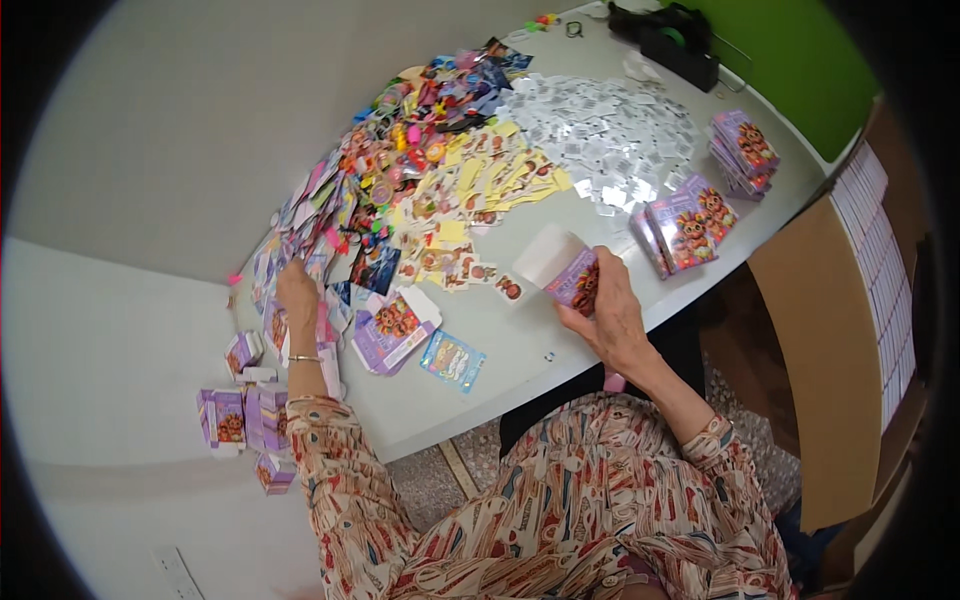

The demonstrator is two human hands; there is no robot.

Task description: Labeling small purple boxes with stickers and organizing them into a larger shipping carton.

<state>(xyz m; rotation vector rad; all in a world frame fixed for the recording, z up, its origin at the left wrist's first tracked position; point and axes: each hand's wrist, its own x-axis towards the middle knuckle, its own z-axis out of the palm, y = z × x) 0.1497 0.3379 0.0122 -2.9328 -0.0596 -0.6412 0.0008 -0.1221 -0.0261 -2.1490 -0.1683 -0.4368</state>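
Note:
My right hand (pixel 615 315) is wrapped round a small purple card box (pixel 575 283) above the table's front edge. The box's white flap (pixel 548 252) stands open toward the left. At the left end of the table, my left hand (pixel 297 292) is among the colourful flat packets (pixel 312 215), its fingers bunched together. Whatever those fingers pinch, if anything, is hidden. Between my hands lie open purple boxes (pixel 390 335), a light blue packet (pixel 453 361) and a small picture card (pixel 509 289).
Yellow-backed stickers (pixel 500 180), small toys (pixel 400 150) and clear squares (pixel 600 130) are heaped on the table (pixel 480 415). Purple boxes (pixel 690 225) are stacked at right; more boxes (pixel 230 415) sit at left. A large carton (pixel 815 330) stands beside the table's right end.

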